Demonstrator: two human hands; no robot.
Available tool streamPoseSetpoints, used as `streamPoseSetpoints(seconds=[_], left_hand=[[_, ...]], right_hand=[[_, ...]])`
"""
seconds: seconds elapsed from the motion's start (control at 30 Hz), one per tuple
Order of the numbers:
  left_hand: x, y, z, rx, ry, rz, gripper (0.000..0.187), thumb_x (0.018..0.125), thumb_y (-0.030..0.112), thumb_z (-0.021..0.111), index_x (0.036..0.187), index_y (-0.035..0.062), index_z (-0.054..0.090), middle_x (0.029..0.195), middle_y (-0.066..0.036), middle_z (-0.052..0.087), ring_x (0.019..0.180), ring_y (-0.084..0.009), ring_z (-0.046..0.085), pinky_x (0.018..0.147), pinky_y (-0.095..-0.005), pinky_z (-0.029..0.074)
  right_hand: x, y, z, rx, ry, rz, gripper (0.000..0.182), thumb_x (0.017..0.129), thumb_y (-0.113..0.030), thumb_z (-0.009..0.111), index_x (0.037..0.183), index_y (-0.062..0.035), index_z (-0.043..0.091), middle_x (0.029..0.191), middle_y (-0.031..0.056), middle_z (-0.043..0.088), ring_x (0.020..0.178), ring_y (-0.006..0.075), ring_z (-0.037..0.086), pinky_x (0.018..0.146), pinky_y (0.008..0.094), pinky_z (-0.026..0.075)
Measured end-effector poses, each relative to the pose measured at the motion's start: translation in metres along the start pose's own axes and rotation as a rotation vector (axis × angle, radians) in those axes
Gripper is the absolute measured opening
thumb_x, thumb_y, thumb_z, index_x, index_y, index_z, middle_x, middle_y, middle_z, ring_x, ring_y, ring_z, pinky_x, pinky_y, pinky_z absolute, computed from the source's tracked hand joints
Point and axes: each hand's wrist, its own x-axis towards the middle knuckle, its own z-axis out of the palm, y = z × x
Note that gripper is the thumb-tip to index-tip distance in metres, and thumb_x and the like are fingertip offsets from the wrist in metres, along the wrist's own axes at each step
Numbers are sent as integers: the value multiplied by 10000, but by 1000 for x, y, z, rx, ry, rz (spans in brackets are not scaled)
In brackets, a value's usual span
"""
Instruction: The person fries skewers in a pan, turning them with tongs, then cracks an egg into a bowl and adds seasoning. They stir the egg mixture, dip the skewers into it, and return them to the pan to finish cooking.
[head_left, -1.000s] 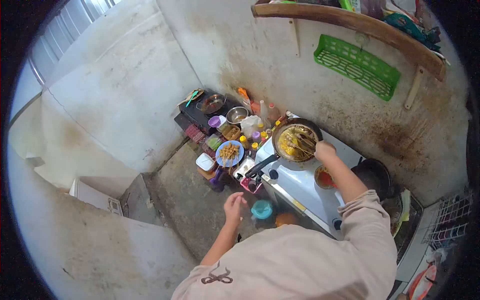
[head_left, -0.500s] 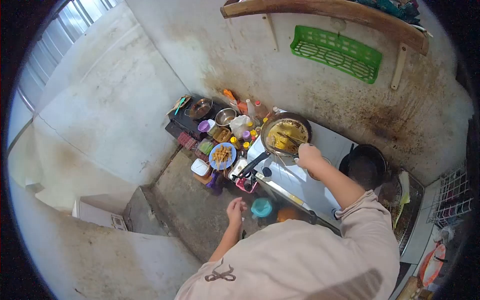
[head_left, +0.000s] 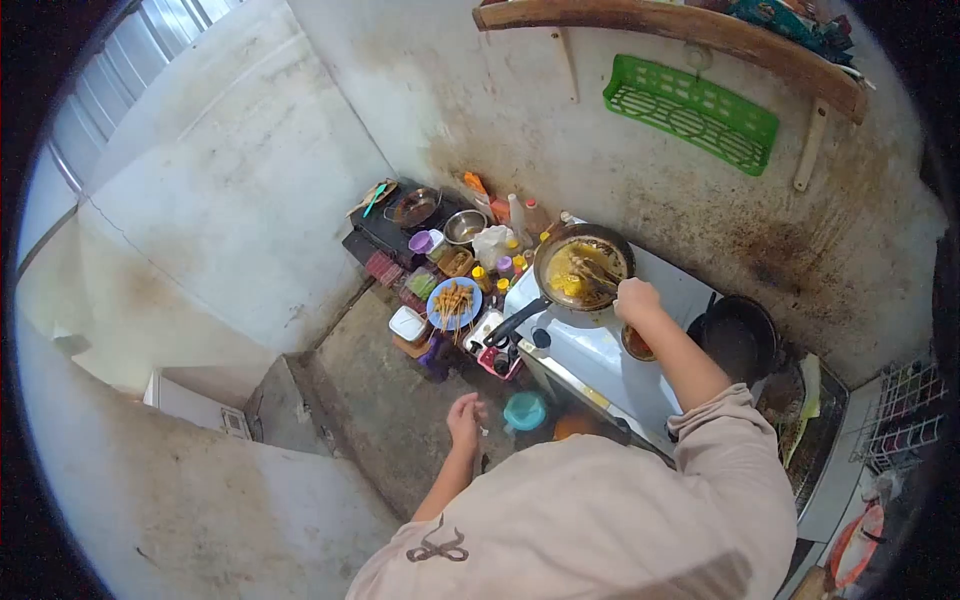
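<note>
My right hand is closed around a pair of tongs, reaching over the right rim of a frying pan. The tips of the tongs are down in the pan, at yellow food in bubbling oil. The pan stands on a white stove, its black handle pointing to the lower left. My left hand hangs empty in front of my body, fingers loosely bent and apart. Ahead of it lies a blue plate with several skewers.
A second dark pan stands at the stove's right end. Bottles, a metal bowl and a white-lidded box crowd the left side. A turquoise container sits below the stove's front. A green rack hangs on the wall.
My right hand has shifted slightly right with the tongs, which now point more to the left in the pan. Thin sticks over the pan's near rim no longer show. The view has shifted slightly.
</note>
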Motion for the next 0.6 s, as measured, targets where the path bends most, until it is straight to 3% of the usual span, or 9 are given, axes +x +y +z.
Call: streamPoseSetpoints(seconds=[0.1,0.2,0.6], left_hand=[[-6,9,2,-1,6,-20,168,801,72,426,926,34,531,742,-54,539,579,-124,509,532,-239,440],[-7,11,3,-10,-21,-23,170,798,69,425,929,28,525,740,-53,535,581,-126,507,540,-242,446],[-11,13,14,23,-56,-20,182,785,67,432,939,28,522,740,-53,537,577,-122,505,544,-242,453]], right_hand=[[10,6,16,23,4,32,294,680,-262,586,827,-8,598,877,164,578,817,296,563,700,361,459],[9,7,17,12,-77,-49,317,668,-276,591,827,-2,596,889,169,573,824,295,559,710,357,454],[2,28,27,91,-27,-41,322,656,-276,589,814,5,595,866,177,574,811,296,559,706,364,451]])
